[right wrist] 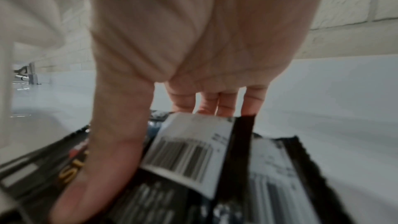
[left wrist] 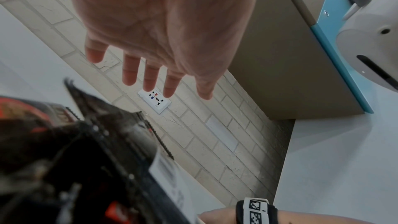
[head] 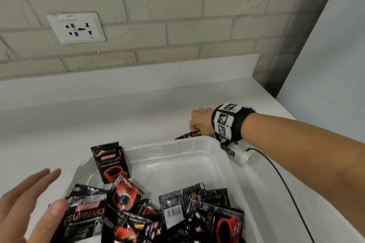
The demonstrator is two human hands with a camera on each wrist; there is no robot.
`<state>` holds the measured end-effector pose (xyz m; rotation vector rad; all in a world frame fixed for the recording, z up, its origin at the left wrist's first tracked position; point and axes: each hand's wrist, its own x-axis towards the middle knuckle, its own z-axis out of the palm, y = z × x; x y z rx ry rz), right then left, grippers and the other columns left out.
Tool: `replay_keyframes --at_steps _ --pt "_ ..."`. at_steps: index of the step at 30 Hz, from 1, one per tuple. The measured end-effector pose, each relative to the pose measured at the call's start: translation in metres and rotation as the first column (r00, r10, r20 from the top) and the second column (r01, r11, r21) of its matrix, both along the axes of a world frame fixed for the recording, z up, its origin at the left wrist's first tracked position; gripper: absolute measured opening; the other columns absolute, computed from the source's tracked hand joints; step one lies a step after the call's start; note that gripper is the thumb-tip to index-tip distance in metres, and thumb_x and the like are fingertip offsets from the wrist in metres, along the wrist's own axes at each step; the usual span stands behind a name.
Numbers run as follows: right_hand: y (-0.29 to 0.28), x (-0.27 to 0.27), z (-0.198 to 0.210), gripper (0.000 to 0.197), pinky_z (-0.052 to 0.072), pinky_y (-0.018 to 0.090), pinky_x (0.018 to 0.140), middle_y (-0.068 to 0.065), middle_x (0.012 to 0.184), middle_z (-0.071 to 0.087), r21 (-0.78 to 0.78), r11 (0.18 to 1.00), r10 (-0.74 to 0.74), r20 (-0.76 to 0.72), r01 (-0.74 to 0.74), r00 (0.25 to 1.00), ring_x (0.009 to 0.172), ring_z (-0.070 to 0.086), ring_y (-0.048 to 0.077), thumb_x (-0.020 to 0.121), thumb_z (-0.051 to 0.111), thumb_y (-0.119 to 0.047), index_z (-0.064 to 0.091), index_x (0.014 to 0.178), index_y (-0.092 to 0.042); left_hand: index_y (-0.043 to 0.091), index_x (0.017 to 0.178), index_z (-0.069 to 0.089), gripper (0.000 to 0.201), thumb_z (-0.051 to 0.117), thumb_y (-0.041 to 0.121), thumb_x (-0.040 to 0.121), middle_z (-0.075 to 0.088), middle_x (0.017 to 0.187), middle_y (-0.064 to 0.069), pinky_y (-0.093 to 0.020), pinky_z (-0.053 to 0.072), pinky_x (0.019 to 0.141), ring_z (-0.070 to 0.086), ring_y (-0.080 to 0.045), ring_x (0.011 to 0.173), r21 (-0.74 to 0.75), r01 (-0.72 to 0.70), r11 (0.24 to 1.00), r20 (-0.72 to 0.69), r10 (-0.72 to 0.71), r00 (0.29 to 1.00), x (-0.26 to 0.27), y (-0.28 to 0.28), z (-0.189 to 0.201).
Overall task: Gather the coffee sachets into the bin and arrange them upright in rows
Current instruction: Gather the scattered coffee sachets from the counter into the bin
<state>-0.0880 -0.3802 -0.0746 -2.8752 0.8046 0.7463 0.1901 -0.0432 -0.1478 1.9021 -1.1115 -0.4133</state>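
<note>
- White worktop runs along a pale brick wall; a white socket plate is set into the wall.
- Clear plastic bin stands on the worktop at the near edge.
- Pile of black coffee sachets lies jumbled in the near part of the bin; none in rows. One sachet leans upright against the bin's far-left wall.
- Right hand, with a tagged wristband, is just beyond the bin's far rim. Grip: grasping sachets, thumb pressed on top, fingers underneath; at least two are held, barcode side up.
- Left hand hovers at the bin's near-left corner. Grip: released, fingers straight and spread; the thumb touches the edge of a front-facing sachet.
</note>
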Motion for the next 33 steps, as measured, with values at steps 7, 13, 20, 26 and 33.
replay_keyframes --at_steps 7,13,20,26,33 --pt "0.003 -0.056 0.032 0.041 0.036 0.024 0.071 0.007 0.11 0.059 0.257 0.936 -0.323 0.345 0.243 0.881 0.09 0.05 0.015 0.081 0.069 -0.025 0.052 0.114 -0.009 0.074 0.11 0.039 0.048 0.036 0.089 0.065 0.035 0.126 0.041 0.001 0.014 0.104 0.034 0.008 0.121 -0.086 -0.084 0.993 0.183 0.098 0.978 -0.053 0.017 0.043" --pt "0.07 -0.092 0.09 0.032 0.045 0.007 0.068 -0.015 0.096 0.058 0.512 0.858 -0.38 0.577 0.043 0.723 0.079 0.058 -0.009 0.078 0.069 -0.025 0.049 0.1 -0.036 0.071 0.115 0.038 0.046 0.032 0.086 0.072 0.037 0.128 0.036 0.01 0.018 0.091 0.038 0.003 0.117 -0.077 -0.077 0.994 0.2 0.091 0.975 -0.092 0.027 0.065" --pt "0.15 -0.083 0.057 0.059 0.048 0.028 0.083 -0.001 0.116 0.059 0.474 0.88 -0.184 0.338 0.002 0.923 0.092 0.059 0.015 0.085 0.06 -0.041 0.032 0.134 -0.023 0.076 0.109 0.037 0.044 0.03 0.089 0.068 0.042 0.133 0.011 -0.04 0.028 0.104 0.035 -0.017 0.125 -0.043 -0.002 0.999 0.257 0.013 0.966 -0.123 0.026 0.081" --pt "0.163 -0.099 0.055 0.058 0.032 0.023 0.105 -0.006 0.146 0.034 0.525 0.848 -0.243 0.255 0.077 0.936 0.128 0.038 0.009 0.093 0.045 -0.043 0.019 0.143 -0.03 0.08 0.109 0.03 0.059 0.03 0.097 0.052 0.026 0.145 0.022 -0.042 0.021 0.112 0.025 -0.005 0.134 0.059 0.019 0.998 0.047 -0.021 0.999 -0.129 0.031 0.084" --pt "0.182 -0.116 0.046 0.058 0.023 0.023 0.112 -0.007 0.148 0.026 0.564 0.821 -0.288 0.276 0.088 0.917 0.132 0.03 0.006 0.098 0.035 -0.035 0.006 0.147 -0.029 0.086 0.107 0.013 0.067 0.028 0.1 0.043 0.013 0.139 0.042 -0.026 0.013 0.109 0.007 0.032 0.122 0.149 0.108 0.983 -0.088 -0.096 0.992 -0.143 0.032 0.084"
